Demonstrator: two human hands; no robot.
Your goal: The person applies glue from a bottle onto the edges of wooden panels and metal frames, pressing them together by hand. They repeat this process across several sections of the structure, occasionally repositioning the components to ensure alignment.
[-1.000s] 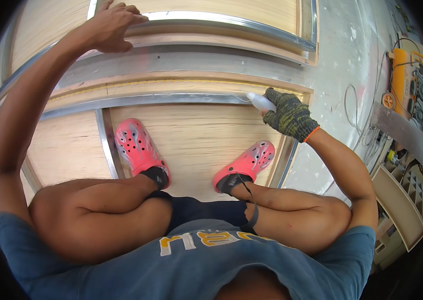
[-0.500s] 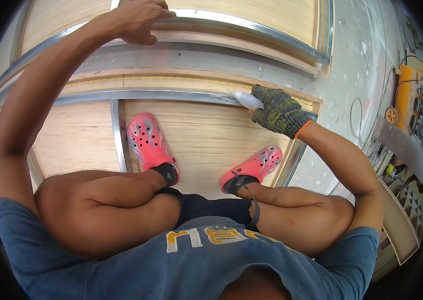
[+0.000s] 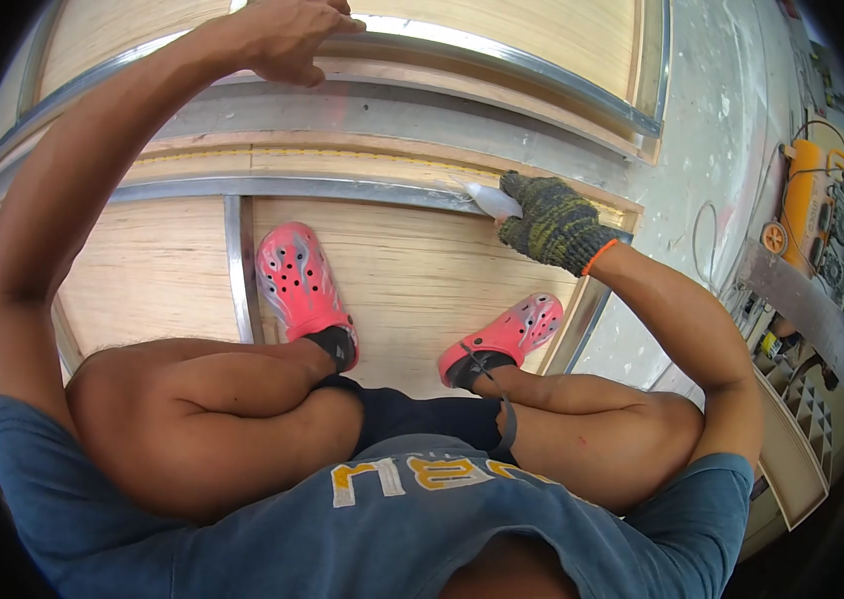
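Observation:
My right hand (image 3: pixel 554 222), in a dark green-and-black knit glove with an orange cuff, is closed around a whitish squeeze bottle (image 3: pixel 492 200). The bottle's narrow tip points left, over the metal bar (image 3: pixel 362 190) of the lower panel frame. Beside that bar, a thin yellow line (image 3: pixel 342 153) runs along a wooden strip (image 3: pixel 192 150). At the top, my bare left hand (image 3: pixel 287 40) rests by the metal edge of the upper panel frame (image 3: pixel 502 48), fingers stretched out and holding nothing visible.
My feet in pink clogs (image 3: pixel 304 280) stand on the lower plywood panel (image 3: pixel 392 270), with a metal crossbar (image 3: pixel 241 265) on the left. Paint-spotted floor (image 3: pixel 706 130) lies to the right, along with an orange machine (image 3: pixel 809 200), cables and a grey metal plate (image 3: pixel 801 299).
My left hand has shifted slightly right along the upper frame. The right hand and its bottle have barely moved, and the view has tilted a little.

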